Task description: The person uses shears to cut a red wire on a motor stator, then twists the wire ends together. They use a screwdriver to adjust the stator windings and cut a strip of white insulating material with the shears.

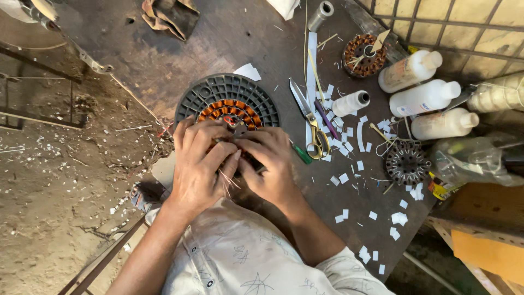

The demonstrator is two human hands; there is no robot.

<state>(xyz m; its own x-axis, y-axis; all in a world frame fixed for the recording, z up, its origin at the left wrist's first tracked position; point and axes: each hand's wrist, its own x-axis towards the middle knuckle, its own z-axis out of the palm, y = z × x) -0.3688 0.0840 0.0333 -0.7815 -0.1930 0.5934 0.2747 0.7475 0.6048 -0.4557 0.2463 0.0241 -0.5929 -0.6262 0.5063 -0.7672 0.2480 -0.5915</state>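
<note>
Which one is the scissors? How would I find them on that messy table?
Start at the round grey motor housing with orange coils under the person's two hands. Just right of it, on the dark table, lie the scissors, blades pointing away from the person. They alone have yellow loop handles, unlike the white bottles farther right.

1. Left hand (199,164) and right hand (270,164) press together on a copper-wound stator (229,112) in a grey round housing (226,90).
2. Scissors (308,120) lie just right on the counter (180,54).
3. Three white bottles (426,98) lie far right.
</note>
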